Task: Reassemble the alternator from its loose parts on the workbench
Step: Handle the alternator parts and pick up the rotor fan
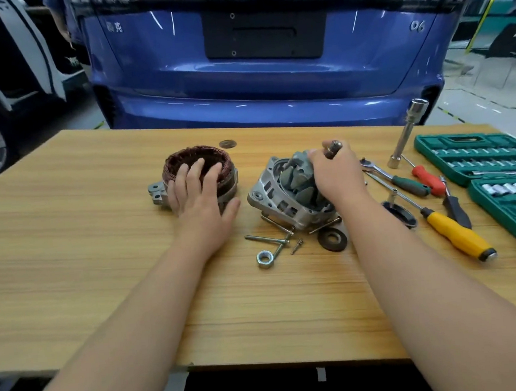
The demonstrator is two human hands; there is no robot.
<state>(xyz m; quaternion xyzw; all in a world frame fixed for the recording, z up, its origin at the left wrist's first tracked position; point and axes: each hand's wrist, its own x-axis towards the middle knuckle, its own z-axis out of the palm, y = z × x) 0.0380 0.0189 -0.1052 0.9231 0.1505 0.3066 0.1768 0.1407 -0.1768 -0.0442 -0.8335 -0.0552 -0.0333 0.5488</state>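
Observation:
On the wooden bench (99,238), the copper-wound stator (186,161) sits in its grey rear housing (157,193). My left hand (201,196) rests on top of it, fingers spread over the windings. To the right, the grey rotor (298,173) sits tilted in the silver front housing (273,194). My right hand (338,173) grips the rotor from above, its shaft end (333,148) sticking out past my fingers. In front lie long through bolts (266,239), a hex nut (265,259), a small screw (297,245) and a black washer (332,238).
Right of the parts lie a ratchet (394,178), a red screwdriver (428,179), a yellow-handled screwdriver (457,232), a black cap (398,213) and a long socket tube (406,134). Green socket cases (476,159) fill the far right. A blue car (271,70) stands behind the bench.

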